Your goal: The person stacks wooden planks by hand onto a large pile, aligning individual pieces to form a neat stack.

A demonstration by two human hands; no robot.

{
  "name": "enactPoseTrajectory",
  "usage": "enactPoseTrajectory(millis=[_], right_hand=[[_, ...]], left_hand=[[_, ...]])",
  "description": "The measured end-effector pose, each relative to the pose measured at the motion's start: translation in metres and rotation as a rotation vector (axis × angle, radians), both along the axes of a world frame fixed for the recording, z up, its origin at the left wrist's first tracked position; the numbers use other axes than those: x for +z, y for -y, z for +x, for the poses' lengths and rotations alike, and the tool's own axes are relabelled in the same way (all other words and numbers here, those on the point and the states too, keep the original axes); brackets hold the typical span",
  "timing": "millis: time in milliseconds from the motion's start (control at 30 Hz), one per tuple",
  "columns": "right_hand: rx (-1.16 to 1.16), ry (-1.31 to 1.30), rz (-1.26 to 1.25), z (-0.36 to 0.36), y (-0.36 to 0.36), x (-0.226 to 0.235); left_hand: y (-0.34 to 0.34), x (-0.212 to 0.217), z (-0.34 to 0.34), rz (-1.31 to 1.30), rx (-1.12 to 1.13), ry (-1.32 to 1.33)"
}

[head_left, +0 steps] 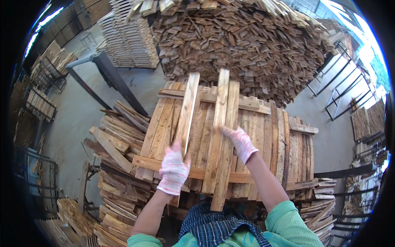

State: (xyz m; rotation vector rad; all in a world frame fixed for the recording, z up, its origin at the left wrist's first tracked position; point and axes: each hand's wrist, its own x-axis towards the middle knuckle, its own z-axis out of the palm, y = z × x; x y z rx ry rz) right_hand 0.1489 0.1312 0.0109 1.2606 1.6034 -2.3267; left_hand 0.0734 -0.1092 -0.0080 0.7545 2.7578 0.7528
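Left hand (174, 168) grip on slat (187, 111), right hand (240, 142) on planks (222, 140)

Around you lies a grey concrete floor (78, 111), crossed by a dark metal beam (113, 78). Ahead of you towers a huge heap of short brown wooden slats (247, 41), with a neater stack of pale boards (129, 39) to its left. Black metal racks (337, 86) stand at your right, where bright daylight (366, 51) pours in.
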Motion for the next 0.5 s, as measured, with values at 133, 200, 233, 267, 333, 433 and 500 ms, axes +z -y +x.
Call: enactPoseTrajectory(millis=[133,200,233,267,333,433,500], right_hand=[[0.013,0.133,0.107,0.022,0.003,-0.037],[0.094,0.259,0.276,0.022,-0.011,-0.041],[0.108,0.257,0.333,0.021,-0.013,-0.036],[0.122,0.254,0.392,0.020,-0.016,-0.033],[0.078,0.207,0.349,0.014,-0.025,-0.029],[0.022,0.185,0.304,-0.004,-0.030,-0.050],[-0.023,0.104,0.270,-0.009,-0.024,-0.066]], left_hand=[[-0.017,-0.057,0.000,-0.255,-0.104,-0.242],[-0.024,-0.050,-0.012,-0.183,-0.085,0.006],[-0.016,-0.050,-0.026,0.030,-0.113,-0.114],[-0.004,-0.049,-0.029,0.072,-0.077,0.058],[-0.004,-0.045,-0.026,0.189,-0.191,-0.169],[-0.041,-0.040,-0.026,0.165,-0.103,0.059],[-0.054,-0.068,-0.030,0.220,-0.199,0.015]])
